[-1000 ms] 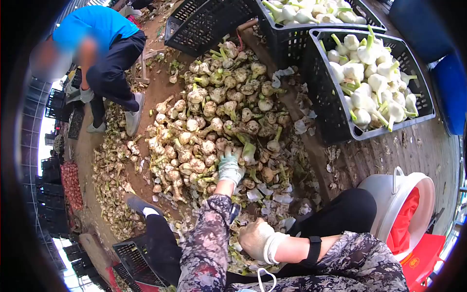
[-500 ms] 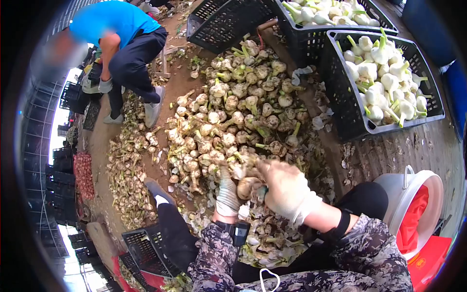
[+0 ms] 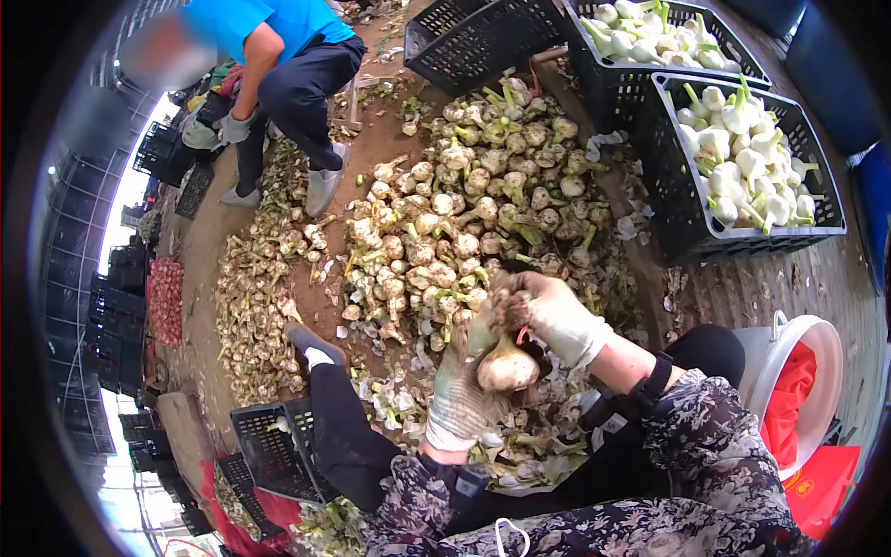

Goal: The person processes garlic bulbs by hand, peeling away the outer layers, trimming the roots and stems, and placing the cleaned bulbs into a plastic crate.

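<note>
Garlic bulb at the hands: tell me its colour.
The garlic bulb is pale cream with brownish patches, best seen in the head view.

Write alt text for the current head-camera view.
A person's gloved left hand and right hand are together at a garlic bulb, the exact grip blurred, in front of a heap of soil-stained garlic. Upper right, black crates hold white bulbs; upper left, a co-worker in a blue shirt bends forward.
</note>
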`<state>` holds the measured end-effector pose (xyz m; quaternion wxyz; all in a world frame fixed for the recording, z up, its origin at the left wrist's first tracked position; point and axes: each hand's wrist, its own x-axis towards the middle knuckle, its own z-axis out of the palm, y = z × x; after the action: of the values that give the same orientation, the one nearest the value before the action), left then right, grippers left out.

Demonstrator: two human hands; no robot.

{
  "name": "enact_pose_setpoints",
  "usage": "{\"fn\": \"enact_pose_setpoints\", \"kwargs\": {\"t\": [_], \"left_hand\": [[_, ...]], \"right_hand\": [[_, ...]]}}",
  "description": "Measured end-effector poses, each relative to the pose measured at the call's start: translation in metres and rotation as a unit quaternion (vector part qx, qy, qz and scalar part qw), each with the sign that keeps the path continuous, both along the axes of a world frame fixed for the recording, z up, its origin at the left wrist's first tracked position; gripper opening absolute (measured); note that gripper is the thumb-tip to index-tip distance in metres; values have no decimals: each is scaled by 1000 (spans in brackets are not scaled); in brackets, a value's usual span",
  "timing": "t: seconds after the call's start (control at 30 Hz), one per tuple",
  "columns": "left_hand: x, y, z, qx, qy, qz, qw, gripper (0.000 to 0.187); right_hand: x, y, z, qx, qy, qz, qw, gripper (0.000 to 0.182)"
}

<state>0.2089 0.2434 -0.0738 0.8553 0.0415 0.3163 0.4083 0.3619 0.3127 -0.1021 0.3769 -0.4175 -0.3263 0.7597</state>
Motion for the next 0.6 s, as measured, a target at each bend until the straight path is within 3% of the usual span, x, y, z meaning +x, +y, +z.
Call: {"fn": "enact_pose_setpoints", "kwargs": {"t": [0.03, 0.1, 0.17, 0.27, 0.33, 0.47, 0.5, 0.6], "left_hand": [[2, -6, -10, 23, -76, 35, 996, 76], [2, -14, -17, 39, -55, 83, 994, 67], [1, -17, -18, 54, -3, 129, 990, 61], [-3, -21, -17, 57, -56, 145, 986, 57], [0, -24, -18, 71, -97, 141, 983, 55], [26, -35, -17, 90, 113, 135, 980, 58], [28, -34, -13, 89, 112, 136, 980, 58], [31, -30, -10, 10, -148, 216, 965, 54]], "right_hand": [[-2, 1, 4, -3, 89, -39, 995, 37], [3, -2, 29, -5, 35, -35, 999, 40], [-3, -3, 15, 54, -12, -31, 998, 40], [-5, -2, 9, 71, -44, -6, 996, 48], [-6, -5, 17, 37, -4, -22, 999, 44], [-8, -12, 25, -17, 67, -54, 996, 37], [-7, -13, 28, -25, 77, -51, 995, 36], [-9, -12, 12, -34, 108, -81, 990, 41]]}}
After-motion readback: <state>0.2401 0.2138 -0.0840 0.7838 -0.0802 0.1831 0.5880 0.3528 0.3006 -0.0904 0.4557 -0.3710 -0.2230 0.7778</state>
